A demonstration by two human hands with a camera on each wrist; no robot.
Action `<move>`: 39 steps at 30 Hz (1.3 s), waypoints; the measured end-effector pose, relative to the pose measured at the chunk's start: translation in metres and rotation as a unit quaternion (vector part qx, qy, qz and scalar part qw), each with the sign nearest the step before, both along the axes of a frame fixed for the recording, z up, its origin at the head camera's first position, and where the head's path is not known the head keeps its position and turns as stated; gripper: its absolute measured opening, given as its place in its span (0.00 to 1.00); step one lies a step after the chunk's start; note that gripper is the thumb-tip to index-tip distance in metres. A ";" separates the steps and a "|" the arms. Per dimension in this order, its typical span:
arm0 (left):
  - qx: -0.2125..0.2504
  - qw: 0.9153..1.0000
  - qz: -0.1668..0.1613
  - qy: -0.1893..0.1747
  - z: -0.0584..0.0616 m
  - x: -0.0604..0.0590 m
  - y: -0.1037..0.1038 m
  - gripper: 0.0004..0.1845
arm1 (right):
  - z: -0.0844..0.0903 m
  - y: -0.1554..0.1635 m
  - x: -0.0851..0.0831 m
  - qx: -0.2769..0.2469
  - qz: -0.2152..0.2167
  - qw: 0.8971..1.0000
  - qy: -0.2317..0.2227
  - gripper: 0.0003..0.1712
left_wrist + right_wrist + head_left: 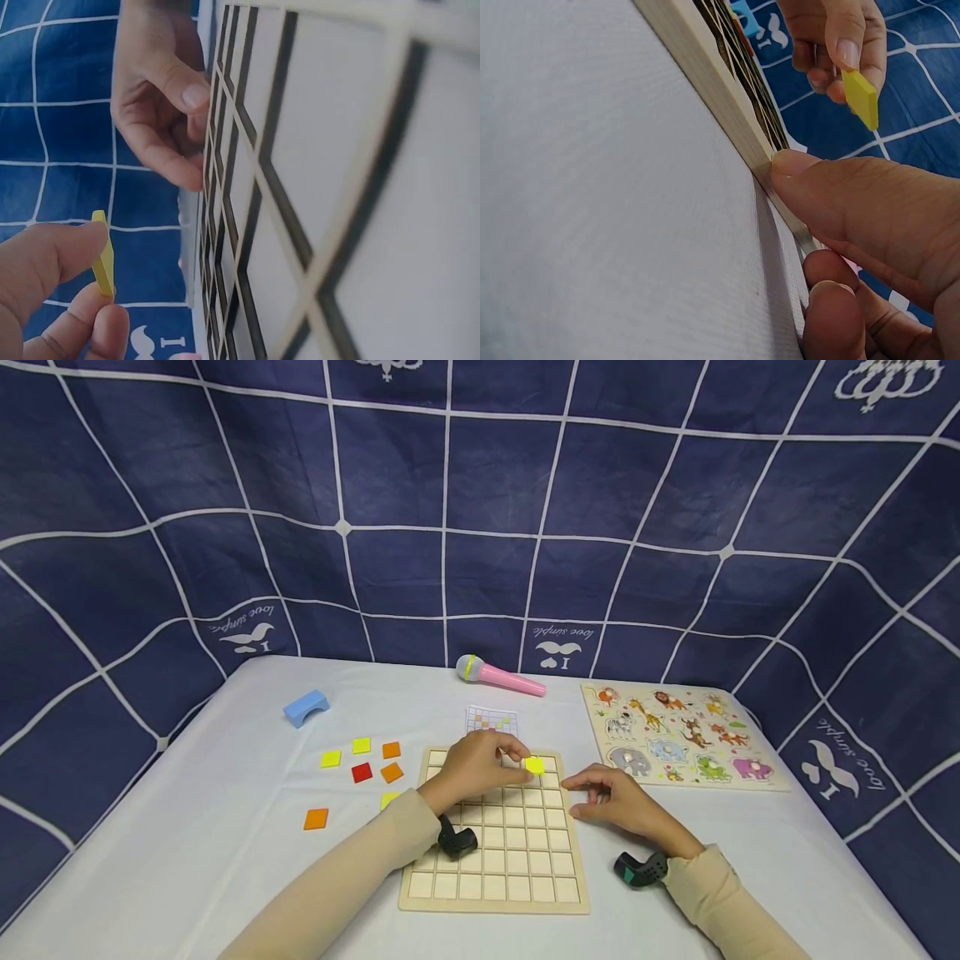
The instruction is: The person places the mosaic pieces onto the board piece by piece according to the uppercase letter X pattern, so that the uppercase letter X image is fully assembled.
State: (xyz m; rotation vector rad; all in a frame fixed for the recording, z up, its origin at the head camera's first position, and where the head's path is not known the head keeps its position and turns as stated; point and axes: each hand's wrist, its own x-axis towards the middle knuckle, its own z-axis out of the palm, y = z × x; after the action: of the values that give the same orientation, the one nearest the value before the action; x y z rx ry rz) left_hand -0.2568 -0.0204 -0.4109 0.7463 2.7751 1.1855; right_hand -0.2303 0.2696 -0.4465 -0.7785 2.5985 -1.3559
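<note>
My left hand (480, 766) pinches a thin yellow square tile (534, 765) between thumb and fingers. The tile is held up above the far right part of a wooden grid board (495, 907); in the right wrist view the yellow tile (862, 100) hangs tilted from the fingertips. At the board's right edge is my right hand (618, 802), thumb and fingertips resting against the side of the frame, fingers loosely bent. The left wrist view shows that right hand (161, 97) beside the board's rim. Part of the grid is hidden under the left hand and forearm.
Left of the board lie loose tiles: red (362, 772), orange (316, 818) and yellow (331, 759), several in all. A blue arch block (306, 708) sits farther back. Behind the board are a printed grid card (491, 720) and a pink toy microphone (510, 680). An animal puzzle (682, 735) lies at right.
</note>
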 end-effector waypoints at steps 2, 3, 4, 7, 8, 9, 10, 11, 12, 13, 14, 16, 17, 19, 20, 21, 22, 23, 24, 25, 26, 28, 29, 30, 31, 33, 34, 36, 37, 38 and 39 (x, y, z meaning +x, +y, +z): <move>-0.002 1.000 0.003 -0.001 0.000 -0.001 0.000 0.16 | 0.000 0.000 0.000 0.000 -0.001 1.000 -0.002 0.20; -0.003 1.000 0.004 -0.003 0.000 -0.002 0.000 0.16 | 0.000 0.000 0.000 0.000 -0.001 1.000 -0.004 0.20; -0.005 1.000 0.005 -0.005 0.000 -0.003 0.000 0.16 | 0.000 0.000 0.000 0.001 -0.001 1.000 -0.005 0.21; -0.004 1.000 0.009 -0.020 -0.001 -0.005 0.000 0.15 | 0.001 -0.001 0.000 0.002 -0.003 1.000 -0.010 0.21; -0.003 1.000 0.010 -0.026 -0.001 -0.005 0.000 0.15 | 0.001 -0.001 0.000 0.002 -0.004 1.000 -0.012 0.21; -0.001 0.999 0.011 -0.033 -0.001 -0.006 -0.001 0.15 | 0.001 -0.001 0.000 0.003 -0.004 1.000 -0.014 0.21; 0.000 0.999 0.011 -0.038 -0.002 -0.007 -0.001 0.15 | 0.001 -0.001 0.000 0.003 -0.005 1.000 -0.014 0.21; 0.001 0.999 0.010 -0.043 -0.002 -0.007 -0.001 0.16 | 0.001 -0.001 0.000 0.003 -0.006 1.000 -0.015 0.21; 0.001 0.999 0.009 -0.047 -0.002 -0.008 -0.001 0.16 | 0.001 -0.001 0.001 0.003 -0.006 1.000 -0.016 0.21; 0.001 0.999 0.007 -0.050 -0.003 -0.008 -0.001 0.16 | 0.001 -0.001 0.001 0.004 -0.007 1.000 -0.016 0.21; 0.001 0.999 0.006 -0.052 -0.003 -0.008 -0.001 0.16 | 0.002 -0.001 0.001 0.005 -0.007 1.000 -0.015 0.21; -0.002 0.999 0.002 -0.053 -0.004 -0.009 -0.001 0.16 | 0.002 -0.001 0.001 0.007 -0.007 1.000 -0.014 0.21; -0.004 0.999 0.001 -0.052 -0.004 -0.009 -0.001 0.16 | 0.002 -0.001 0.001 0.008 -0.008 1.000 -0.014 0.21; -0.009 0.999 -0.001 -0.051 -0.005 -0.010 -0.001 0.16 | 0.003 -0.001 0.001 0.010 -0.008 1.000 -0.013 0.21; -0.013 0.999 -0.001 -0.050 -0.006 -0.010 0.000 0.16 | 0.003 0.000 0.001 0.011 -0.009 1.000 -0.013 0.21; -0.018 0.999 -0.001 -0.049 -0.007 -0.011 0.000 0.16 | 0.003 0.000 0.001 0.012 -0.009 1.000 -0.013 0.21; -0.022 0.999 0.000 -0.048 -0.007 -0.011 0.001 0.16 | 0.003 0.000 0.000 0.013 -0.010 1.000 -0.013 0.21; -0.027 0.999 0.000 -0.047 -0.008 -0.011 0.002 0.16 | 0.002 0.000 0.000 0.013 -0.010 1.000 -0.013 0.21; -0.032 0.998 0.001 -0.047 -0.008 -0.011 0.003 0.16 | 0.002 0.000 0.000 0.012 -0.010 1.000 -0.013 0.21; -0.036 0.998 0.001 -0.046 -0.009 -0.011 0.003 0.15 | 0.002 0.000 0.000 0.013 -0.011 1.000 -0.013 0.21; -0.040 0.998 0.002 -0.046 -0.009 -0.011 0.004 0.14 | 0.002 0.000 0.000 0.013 -0.011 1.000 -0.013 0.21; -0.045 0.998 0.003 -0.047 -0.009 -0.011 0.005 0.13 | 0.002 -0.001 0.000 0.013 -0.011 1.000 -0.013 0.21; -0.048 0.998 0.003 -0.048 -0.009 -0.011 0.005 0.13 | 0.002 -0.001 0.000 0.013 -0.011 1.000 -0.014 0.21; -0.050 0.998 0.004 -0.048 -0.009 -0.011 0.005 0.13 | 0.002 -0.001 0.000 0.013 -0.010 1.000 -0.014 0.21; -0.051 0.998 0.005 -0.048 -0.009 -0.011 0.005 0.13 | 0.002 0.000 0.000 0.012 -0.010 1.000 -0.015 0.21; -0.052 0.998 0.005 -0.047 -0.010 -0.011 0.005 0.12 | 0.002 0.000 0.000 0.011 -0.010 1.000 -0.016 0.21; -0.052 0.998 0.005 -0.048 -0.010 -0.011 0.005 0.12 | 0.001 0.000 0.000 0.011 -0.010 1.000 -0.016 0.21; -0.051 0.997 0.003 -0.049 -0.011 -0.010 0.005 0.12 | 0.001 0.000 0.000 0.009 -0.009 1.000 -0.016 0.21; -0.051 0.997 0.003 -0.050 -0.012 -0.010 0.005 0.12 | 0.001 0.001 0.000 0.008 -0.009 1.000 -0.016 0.21; -0.052 0.997 0.002 -0.051 -0.012 -0.010 0.005 0.12 | 0.001 0.001 0.000 0.007 -0.009 1.000 -0.016 0.21; -0.053 0.997 0.001 -0.052 -0.012 -0.010 0.005 0.12 | 0.001 0.001 0.000 0.007 -0.008 1.000 -0.015 0.21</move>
State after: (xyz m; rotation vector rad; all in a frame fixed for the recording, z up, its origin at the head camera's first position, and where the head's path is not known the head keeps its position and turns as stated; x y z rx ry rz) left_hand -0.2668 -0.0149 -0.4227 0.6527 2.7294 1.0377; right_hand -0.2307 0.2704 -0.4458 -0.7306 2.5936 -1.3414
